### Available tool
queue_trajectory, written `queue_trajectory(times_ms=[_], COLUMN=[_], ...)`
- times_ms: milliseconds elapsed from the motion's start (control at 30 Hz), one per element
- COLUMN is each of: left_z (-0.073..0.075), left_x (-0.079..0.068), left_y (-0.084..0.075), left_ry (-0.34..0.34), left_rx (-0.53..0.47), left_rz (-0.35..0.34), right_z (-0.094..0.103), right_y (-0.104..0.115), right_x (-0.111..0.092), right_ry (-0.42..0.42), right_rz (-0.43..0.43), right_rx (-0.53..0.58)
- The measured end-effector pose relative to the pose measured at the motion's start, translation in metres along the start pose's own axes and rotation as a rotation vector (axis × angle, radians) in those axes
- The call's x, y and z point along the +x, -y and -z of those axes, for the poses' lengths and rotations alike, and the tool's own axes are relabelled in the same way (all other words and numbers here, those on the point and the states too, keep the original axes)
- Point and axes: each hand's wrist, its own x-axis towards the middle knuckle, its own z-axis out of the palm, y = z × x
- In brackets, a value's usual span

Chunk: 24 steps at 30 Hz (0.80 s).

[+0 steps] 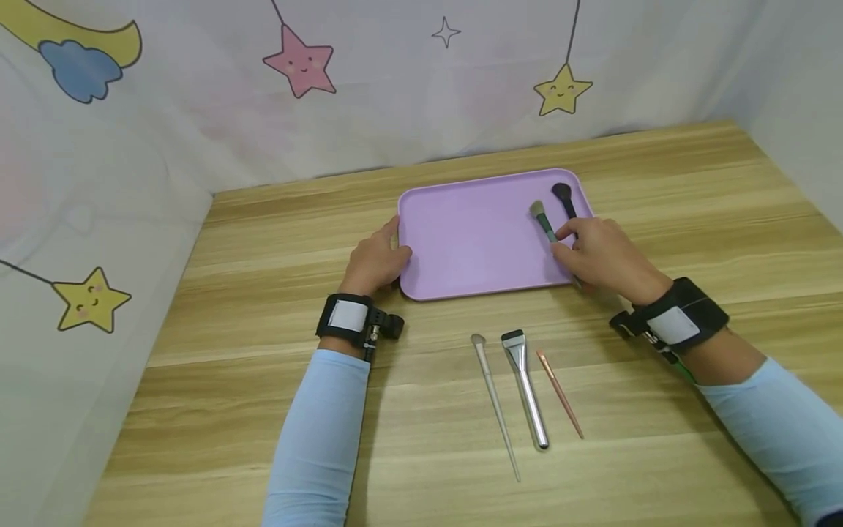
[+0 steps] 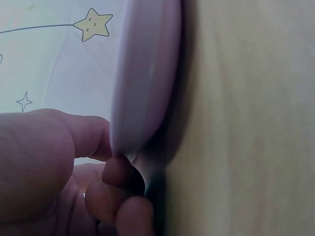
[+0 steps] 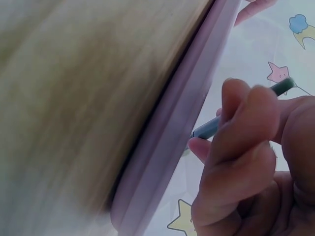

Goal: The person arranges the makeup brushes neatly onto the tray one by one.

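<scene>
In the head view a lilac tray [image 1: 474,238] lies on the table. My left hand [image 1: 374,261] holds the tray's left edge, thumb over the rim; in the left wrist view the fingers [image 2: 123,177] curl under that edge. Over the tray's right side, my right hand [image 1: 609,256] pinches a green-handled makeup brush [image 1: 543,219] between thumb and fingers. Its pale bristles point away from me. Beside it a black makeup brush [image 1: 563,196] lies on the tray, its lower handle hidden by the hand. The right wrist view shows the green handle [image 3: 206,129] crossing the fingers.
On the wooden table [image 1: 263,307], in front of the tray, lie a thin pale brush [image 1: 494,402], a silver flat-headed brush [image 1: 527,391] and a small copper-coloured brush [image 1: 560,394]. A white curtain [image 1: 395,110] with stars stands behind the table.
</scene>
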Motion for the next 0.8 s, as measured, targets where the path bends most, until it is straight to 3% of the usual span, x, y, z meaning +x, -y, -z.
queue_trajectory(times_ms=[367,667,800], left_z=[0.0013,0.0005,0.0000], left_x=[-0.0010,0.0008,0.0008], left_y=[-0.0009,0.0011,0.0008], left_ry=[0.001,-0.016,-0.010], left_rx=[0.017,0.071,0.048], left_rz=[-0.006,-0.038,-0.024], right_z=[-0.0009,-0.0003,0.0004], right_y=[0.0005,-0.0010,0.0005], right_x=[0.0040,0.0069,0.0065], right_ry=[0.016,0.003,-0.002], right_rz=[-0.019,0.027,0.004], right_rx=[-0.020,-0.054,-0.054])
